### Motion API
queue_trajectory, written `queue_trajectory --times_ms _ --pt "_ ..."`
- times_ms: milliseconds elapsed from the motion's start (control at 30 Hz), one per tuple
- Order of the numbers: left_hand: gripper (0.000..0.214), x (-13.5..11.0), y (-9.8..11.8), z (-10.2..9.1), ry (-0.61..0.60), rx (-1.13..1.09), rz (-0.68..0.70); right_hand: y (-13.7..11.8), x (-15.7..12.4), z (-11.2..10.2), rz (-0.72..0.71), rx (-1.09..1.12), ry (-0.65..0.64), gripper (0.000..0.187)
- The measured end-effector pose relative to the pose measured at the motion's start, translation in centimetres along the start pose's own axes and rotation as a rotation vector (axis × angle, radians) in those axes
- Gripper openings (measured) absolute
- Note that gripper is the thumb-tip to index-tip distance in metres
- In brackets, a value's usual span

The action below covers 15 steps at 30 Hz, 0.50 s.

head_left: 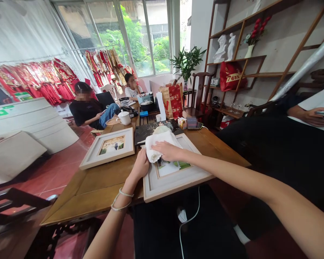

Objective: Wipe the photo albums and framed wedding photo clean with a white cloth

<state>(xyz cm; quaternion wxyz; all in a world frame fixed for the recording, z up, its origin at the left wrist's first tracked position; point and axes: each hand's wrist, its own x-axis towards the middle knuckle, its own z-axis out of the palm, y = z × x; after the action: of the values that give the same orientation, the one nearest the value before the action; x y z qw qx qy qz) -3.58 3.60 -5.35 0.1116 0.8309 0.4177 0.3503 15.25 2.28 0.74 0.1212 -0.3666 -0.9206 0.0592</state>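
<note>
A white-framed picture [175,178] lies on the wooden table [97,187], its near edge jutting past the table's front. My right hand [169,151] presses a white cloth [158,142] flat against the picture's glass, fingers closed on the cloth. On the frame's left edge rests my left hand [140,166], gripping it, with thin bracelets at the wrist. A second white-framed picture [109,146] lies further left on the table.
A dark book [148,131], teapot [124,117], red gift bag [172,100] and small boxes sit at the table's far end. Two people sit beyond it. Another person's arm [310,115] is at the right. A white cable [190,216] hangs over my lap.
</note>
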Motion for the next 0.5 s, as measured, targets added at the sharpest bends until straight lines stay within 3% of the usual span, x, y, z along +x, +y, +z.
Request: queue_trajectory --times_ms 200,333,500 --pt "0.043 -0.2 -0.7 0.5 0.021 -0.023 -0.047 -1.0 -3.4 -0.6 0.020 0.014 -0.088 0.066" --pt "0.043 -0.3 -1.1 0.6 0.004 -0.027 -0.079 -3.7 -6.3 -1.1 -0.005 0.074 -0.110 0.065" --pt "0.042 -0.4 -1.6 0.8 0.016 -0.030 -0.062 -7.4 -9.2 -2.1 -0.155 0.204 -0.167 0.070"
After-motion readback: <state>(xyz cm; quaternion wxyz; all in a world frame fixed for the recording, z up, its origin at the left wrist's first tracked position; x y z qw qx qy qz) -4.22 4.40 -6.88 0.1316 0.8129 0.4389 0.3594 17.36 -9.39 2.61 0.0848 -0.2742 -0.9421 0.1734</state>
